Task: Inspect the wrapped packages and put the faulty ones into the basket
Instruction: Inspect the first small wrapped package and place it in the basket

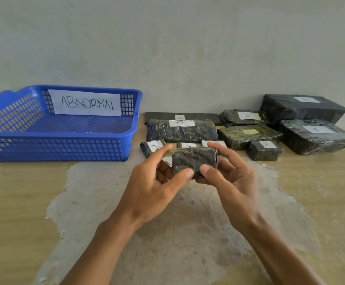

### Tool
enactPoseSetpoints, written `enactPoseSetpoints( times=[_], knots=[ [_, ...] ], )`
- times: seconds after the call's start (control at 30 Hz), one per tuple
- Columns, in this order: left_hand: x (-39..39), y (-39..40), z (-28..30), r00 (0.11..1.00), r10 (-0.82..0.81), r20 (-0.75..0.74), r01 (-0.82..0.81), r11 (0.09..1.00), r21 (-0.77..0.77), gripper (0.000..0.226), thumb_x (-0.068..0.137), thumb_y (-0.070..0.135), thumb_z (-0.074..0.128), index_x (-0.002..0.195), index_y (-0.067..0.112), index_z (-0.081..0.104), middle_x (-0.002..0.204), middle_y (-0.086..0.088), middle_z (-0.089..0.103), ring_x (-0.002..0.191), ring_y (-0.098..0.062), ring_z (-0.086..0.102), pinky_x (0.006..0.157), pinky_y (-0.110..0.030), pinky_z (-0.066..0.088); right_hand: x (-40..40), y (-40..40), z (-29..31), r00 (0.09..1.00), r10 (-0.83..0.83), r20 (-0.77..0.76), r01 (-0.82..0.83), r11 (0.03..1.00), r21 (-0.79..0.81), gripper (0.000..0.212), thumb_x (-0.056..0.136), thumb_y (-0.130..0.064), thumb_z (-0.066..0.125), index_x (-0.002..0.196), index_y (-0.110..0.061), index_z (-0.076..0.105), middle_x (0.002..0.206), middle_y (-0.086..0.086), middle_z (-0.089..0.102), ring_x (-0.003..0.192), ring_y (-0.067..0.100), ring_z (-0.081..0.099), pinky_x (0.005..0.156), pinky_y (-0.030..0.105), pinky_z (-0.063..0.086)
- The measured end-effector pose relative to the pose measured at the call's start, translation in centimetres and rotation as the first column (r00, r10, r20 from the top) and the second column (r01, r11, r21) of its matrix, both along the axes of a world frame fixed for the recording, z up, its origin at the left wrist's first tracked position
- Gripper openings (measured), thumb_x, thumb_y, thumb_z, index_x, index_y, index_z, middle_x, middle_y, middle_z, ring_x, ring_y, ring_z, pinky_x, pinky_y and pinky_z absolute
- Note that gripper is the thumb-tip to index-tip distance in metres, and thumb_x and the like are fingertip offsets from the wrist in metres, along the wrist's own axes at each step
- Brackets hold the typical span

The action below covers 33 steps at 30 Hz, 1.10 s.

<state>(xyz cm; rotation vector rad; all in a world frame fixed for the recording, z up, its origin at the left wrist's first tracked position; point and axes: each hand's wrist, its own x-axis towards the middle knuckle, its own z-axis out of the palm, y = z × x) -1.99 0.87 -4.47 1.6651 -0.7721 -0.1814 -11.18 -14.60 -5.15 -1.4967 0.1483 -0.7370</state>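
Arms: two bare forearms come in from the bottom edge and meet in the middle of the view.
Left hand point(157, 182): thumb curls onto the near face of the small wrapped package point(194, 161), fingers reach round its left end. It's holding on!
Right hand point(231, 179): thumb presses the package's near right corner, forefinger arches over the top right edge, the other fingers cup it from beneath.
Held package: dark, shiny with wrap, lifted off the table between both hands, in front of the row of parcels; no label faces the camera.
Table point(23, 212): pale wood grain with a big worn grey patch point(167, 233) right under the hands.
Small parcels behind: white-labelled pieces peek out just beyond the fingers, one marked A point(152, 148) at the left.
Right group: a small A parcel point(264, 150), a B parcel point(247, 135), a large A parcel point(317, 136), a long A roll point(182, 131).
Basket point(54, 149): blue, on the left, well apart from the held package, nothing in it, its paper sign point(86, 102) reading ABNORMAL.
Wall point(167, 38): plain grey, directly behind everything.
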Motion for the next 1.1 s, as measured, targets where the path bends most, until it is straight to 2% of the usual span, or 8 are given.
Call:
enactPoseSetpoints(
  times=[0.1, 0.2, 0.33, 0.47, 0.6, 0.67, 0.8, 1.1],
  knots=[
    [-0.1, 0.0, -0.1, 0.992, -0.019, 0.128, 0.014, 0.999, 0.039, 0.080, 0.070, 0.046, 0.084, 0.142, 0.038, 0.050, 0.109, 0.016, 0.062, 0.099, -0.003, 0.063, 0.071, -0.016, 0.049, 0.0, -0.2, 0.0, 1.000, -0.014, -0.010, 0.014, 1.000, 0.028, 0.046, 0.085, -0.012, 0.072, 0.130, -0.019, 0.063, 0.099, 0.015, 0.076, 0.092, 0.030, 0.075, 0.080, 0.046, 0.063],
    [0.2, 0.1, -0.1, 0.983, 0.013, 0.182, -0.015, 1.000, 0.008, 0.075, 0.075, 0.048, 0.083, 0.143, 0.034, 0.053, 0.118, 0.023, 0.058, 0.113, -0.003, 0.059, 0.083, -0.017, 0.051, 0.0, -0.4, -0.1, 0.999, 0.002, -0.039, -0.002, 1.000, 0.010, 0.050, 0.084, -0.027, 0.072, 0.133, -0.022, 0.061, 0.102, 0.016, 0.075, 0.094, 0.030, 0.075, 0.077, 0.042, 0.063],
    [0.2, 0.3, 0.3, 0.989, 0.015, 0.147, -0.013, 1.000, -0.010, 0.062, 0.077, 0.050, 0.079, 0.134, 0.034, 0.060, 0.115, 0.033, 0.057, 0.112, 0.001, 0.059, 0.087, -0.023, 0.055, 0.0, -0.5, -0.2, 0.997, 0.009, -0.073, -0.014, 0.998, -0.060, 0.064, 0.078, -0.049, 0.072, 0.136, -0.026, 0.060, 0.113, 0.015, 0.071, 0.102, 0.027, 0.072, 0.076, 0.043, 0.063],
    [-0.4, 0.1, 1.3, 0.995, -0.062, 0.077, 0.068, 0.994, -0.083, 0.027, 0.087, 0.026, 0.076, 0.103, 0.045, 0.066, 0.100, 0.024, 0.073, 0.093, 0.001, 0.069, 0.078, -0.015, 0.054, -0.2, -0.5, -0.2, 0.999, 0.005, -0.053, -0.012, 0.991, -0.131, 0.054, 0.081, -0.041, 0.075, 0.131, -0.024, 0.063, 0.112, 0.004, 0.074, 0.105, 0.023, 0.072, 0.078, 0.041, 0.063],
    [-0.6, 0.1, 1.5, 0.998, -0.051, 0.031, 0.054, 0.993, -0.107, 0.009, 0.091, 0.045, 0.067, 0.095, 0.052, 0.063, 0.069, 0.024, 0.067, 0.068, 0.004, 0.063, 0.070, -0.010, 0.047, -0.1, -0.1, -0.3, 0.994, -0.076, -0.074, 0.060, 0.979, -0.196, 0.045, 0.078, -0.047, 0.075, 0.114, -0.020, 0.068, 0.091, 0.018, 0.065, 0.086, 0.034, 0.067, 0.064, 0.054, 0.057],
    [-0.5, 0.0, 1.1, 0.998, -0.040, 0.047, 0.044, 0.996, -0.075, 0.003, 0.093, 0.051, 0.063, 0.095, 0.050, 0.062, 0.080, 0.019, 0.068, 0.080, 0.000, 0.066, 0.074, -0.016, 0.050, -0.1, 0.2, -0.3, 0.990, -0.112, -0.087, 0.092, 0.974, -0.208, 0.037, 0.079, -0.044, 0.074, 0.103, -0.016, 0.068, 0.083, 0.019, 0.064, 0.077, 0.037, 0.065, 0.060, 0.050, 0.055],
    [-0.2, -0.1, 0.3, 0.997, -0.021, 0.070, 0.024, 0.999, -0.029, 0.035, 0.092, 0.048, 0.056, 0.120, 0.031, 0.069, 0.111, 0.014, 0.069, 0.108, 0.005, 0.062, 0.097, -0.023, 0.050, -0.2, 0.4, -0.5, 0.984, -0.136, -0.114, 0.107, 0.967, -0.230, 0.022, 0.085, -0.031, 0.075, 0.095, -0.013, 0.067, 0.076, 0.017, 0.067, 0.070, 0.034, 0.066, 0.059, 0.042, 0.055],
    [0.0, -0.2, 0.5, 0.998, 0.057, 0.042, -0.055, 0.998, -0.035, 0.041, 0.087, 0.049, 0.062, 0.116, 0.022, 0.073, 0.087, 0.011, 0.072, 0.081, -0.002, 0.066, 0.078, -0.027, 0.051, 0.0, 0.8, -0.5, 0.974, -0.167, -0.156, 0.120, 0.954, -0.274, 0.036, 0.080, -0.058, 0.068, 0.080, -0.022, 0.066, 0.075, 0.009, 0.065, 0.077, 0.033, 0.064, 0.065, 0.054, 0.056]
  ],
)
